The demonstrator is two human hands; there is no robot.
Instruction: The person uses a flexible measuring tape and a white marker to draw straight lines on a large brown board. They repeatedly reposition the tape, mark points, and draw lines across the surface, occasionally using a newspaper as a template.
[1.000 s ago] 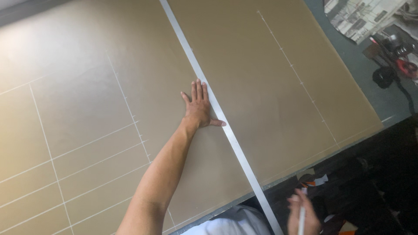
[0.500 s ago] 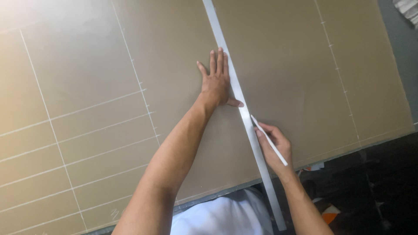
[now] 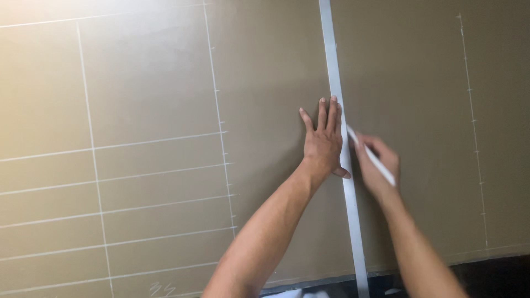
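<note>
A large tan board (image 3: 265, 72) marked with white chalk lines fills the view. A long silver straightedge (image 3: 333, 55) lies across it from top to bottom. My left hand (image 3: 323, 140) presses flat on the board with fingers spread, its fingertips and thumb touching the straightedge. My right hand (image 3: 378, 165) holds a white marking pencil (image 3: 371, 155) with its tip against the right edge of the straightedge, just beside my left hand's fingers.
White ruled lines form a grid on the board's left half (image 3: 91, 165). A dashed white line (image 3: 475, 127) with tick marks runs down the right side. The board's near edge meets dark floor (image 3: 491, 276) at the bottom right.
My right hand came up from the board's near edge with the pencil and has slid along the straightedge to beside my left fingers. The camera moved closer over the board.
</note>
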